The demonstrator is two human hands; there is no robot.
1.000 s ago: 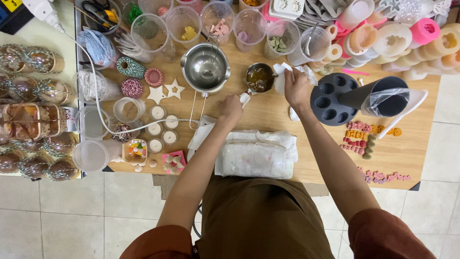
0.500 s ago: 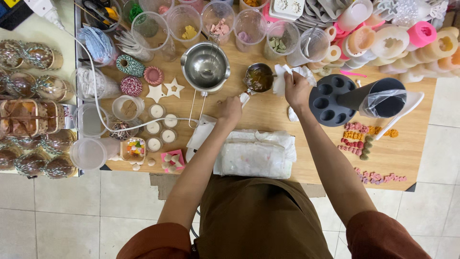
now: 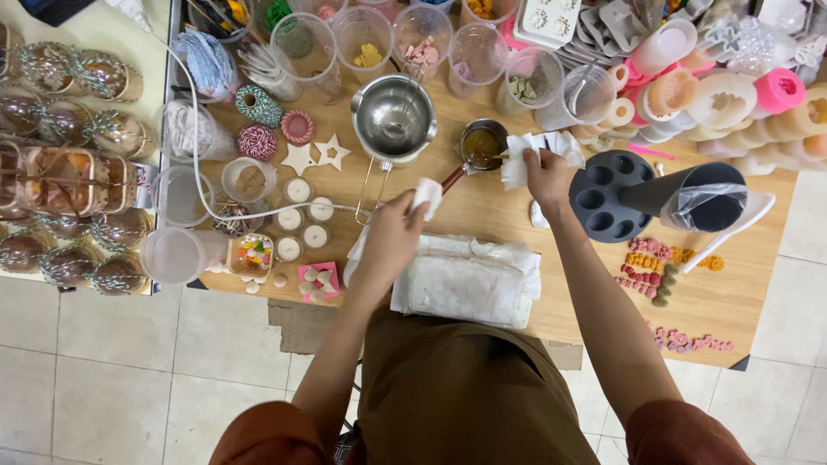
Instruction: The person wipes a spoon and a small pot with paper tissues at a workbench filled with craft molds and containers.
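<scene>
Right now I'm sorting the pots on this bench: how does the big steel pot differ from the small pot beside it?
The steel pot is wider and looks empty; the small pot holds amber liquid. The steel pot has a wire handle and stands untouched; the small pot's handle is gripped by the left hand, while the right hand presses tissue at its rim. Both are round metal.

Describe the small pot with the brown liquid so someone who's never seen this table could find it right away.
On the wooden table, find the big shiny steel pitcher near the middle. Just to its right sits the small pot, between both hands: it is much smaller, holds dark amber liquid, and its handle is gripped through white tissue.
</scene>
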